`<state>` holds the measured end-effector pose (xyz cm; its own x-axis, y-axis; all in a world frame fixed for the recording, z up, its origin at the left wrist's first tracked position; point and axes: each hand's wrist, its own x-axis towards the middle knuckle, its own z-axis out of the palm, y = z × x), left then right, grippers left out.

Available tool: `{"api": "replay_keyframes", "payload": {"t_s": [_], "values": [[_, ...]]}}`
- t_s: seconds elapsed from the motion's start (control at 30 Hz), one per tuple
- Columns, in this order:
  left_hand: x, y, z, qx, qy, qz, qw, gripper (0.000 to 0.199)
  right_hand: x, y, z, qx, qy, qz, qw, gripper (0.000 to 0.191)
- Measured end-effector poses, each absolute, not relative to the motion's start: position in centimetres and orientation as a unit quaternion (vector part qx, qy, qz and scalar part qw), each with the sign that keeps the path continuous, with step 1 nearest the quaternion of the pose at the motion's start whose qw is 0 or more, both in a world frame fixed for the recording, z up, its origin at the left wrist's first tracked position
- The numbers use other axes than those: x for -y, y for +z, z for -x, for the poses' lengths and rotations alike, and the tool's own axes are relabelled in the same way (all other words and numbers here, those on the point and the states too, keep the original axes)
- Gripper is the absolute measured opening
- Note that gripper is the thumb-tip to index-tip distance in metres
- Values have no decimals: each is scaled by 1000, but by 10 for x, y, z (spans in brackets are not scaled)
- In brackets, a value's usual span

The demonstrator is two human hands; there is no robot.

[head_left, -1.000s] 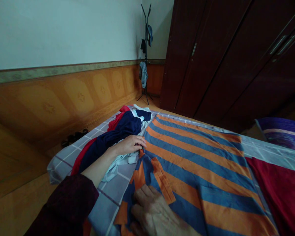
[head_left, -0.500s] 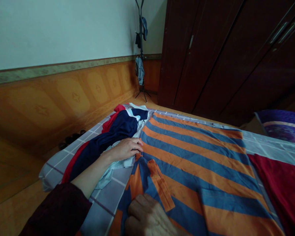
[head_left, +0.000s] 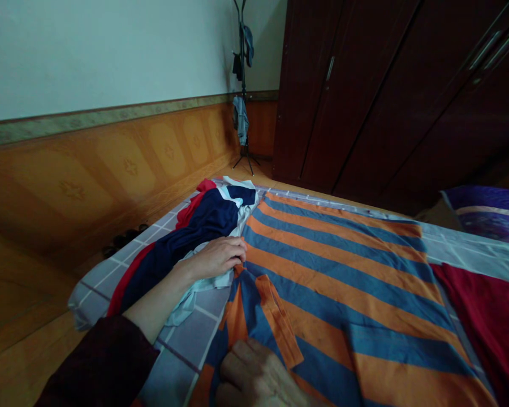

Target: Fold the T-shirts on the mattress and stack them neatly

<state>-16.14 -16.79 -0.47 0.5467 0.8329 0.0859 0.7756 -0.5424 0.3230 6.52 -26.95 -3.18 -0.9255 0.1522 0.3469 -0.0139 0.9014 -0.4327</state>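
An orange-and-blue striped shirt (head_left: 322,260) lies spread over the bed, with an orange strip of cloth (head_left: 279,322) across its near left part. My left hand (head_left: 223,257) pinches the shirt's left edge, and small folds run from its fingertips. Lower down, my right hand (head_left: 254,373) is closed with its knuckles up, gripping the near part of the same shirt. Its fingertips are hidden beneath it. Under my left forearm lies a pile of clothes, with a navy garment (head_left: 195,223) and a pale grey one (head_left: 185,305).
The bed's checked sheet (head_left: 176,356) shows at the left edge. Red cloth (head_left: 487,311) lies to the right, and a purple bundle (head_left: 487,212) sits behind it. Beyond the bed stand a coat rack (head_left: 244,85) and a dark wardrobe (head_left: 356,96). Dark shoes (head_left: 123,240) are on the floor.
Both hands keep their hold on the shirt at nearly the same places. The view has shifted very slightly; nothing else has visibly moved.
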Motion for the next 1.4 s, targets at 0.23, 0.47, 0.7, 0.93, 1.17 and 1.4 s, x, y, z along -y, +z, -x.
{"api": "replay_keyframes", "payload": {"t_s": [0.23,0.47,0.7,0.93,1.17,1.4], "values": [[168,-10,157,-467,74,-879,57,16,271,-61,-49,959,186,50,206,19],[167,-10,165,-512,169,-838,85,18,276,-61,-40,953,153,83,247,23],[164,-13,163,-570,172,-801,63,16,274,-55,-37,959,118,38,254,23],[175,3,157,-525,224,-812,123,18,261,-24,-60,929,191,196,249,9],[188,13,157,-494,144,-825,236,32,221,-7,-71,858,160,443,206,15],[185,4,151,-544,195,-778,245,12,216,-17,-69,825,176,487,226,13]]}}
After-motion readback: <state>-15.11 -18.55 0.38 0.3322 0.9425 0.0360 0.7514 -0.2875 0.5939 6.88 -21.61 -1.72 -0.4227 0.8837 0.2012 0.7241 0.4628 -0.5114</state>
